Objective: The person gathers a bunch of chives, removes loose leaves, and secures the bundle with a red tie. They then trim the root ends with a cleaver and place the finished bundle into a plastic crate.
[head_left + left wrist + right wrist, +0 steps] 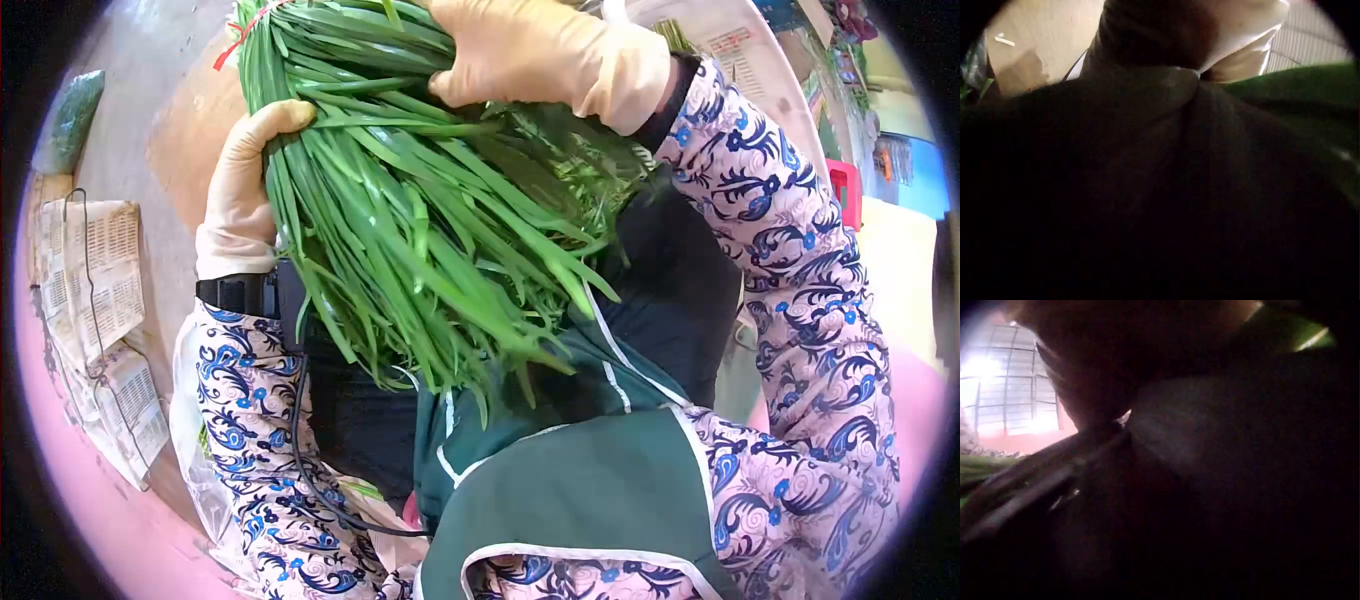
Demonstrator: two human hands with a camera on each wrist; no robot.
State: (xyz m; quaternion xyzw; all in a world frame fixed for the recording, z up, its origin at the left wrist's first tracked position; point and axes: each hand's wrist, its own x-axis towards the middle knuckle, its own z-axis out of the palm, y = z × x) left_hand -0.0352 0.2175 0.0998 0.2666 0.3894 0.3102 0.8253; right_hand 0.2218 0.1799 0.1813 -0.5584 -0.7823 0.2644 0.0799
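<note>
A thick bunch of garlic chives (pixel 400 220) fills the upper middle of the head view, long flat leaves fanning down over the lap. A red tie (pixel 243 36) goes round it near the top edge. My gloved left hand (pixel 245 180) grips the bunch from the left side, thumb laid over the leaves and fingers hidden behind. From the upper right, my gloved right hand (pixel 550 55) holds the bunch between thumb and fingers, partly cut off by the frame. Both wrist views are mostly dark, with the gloves close to the camera.
Printed paper sheets (pixel 105 270) with a bent wire (pixel 90 290) lie at the left. Above them is a dark green oblong bundle (pixel 70 122). A red plastic piece (pixel 846 193) stands at the right. More cut greens (pixel 590 180) lie under the right forearm.
</note>
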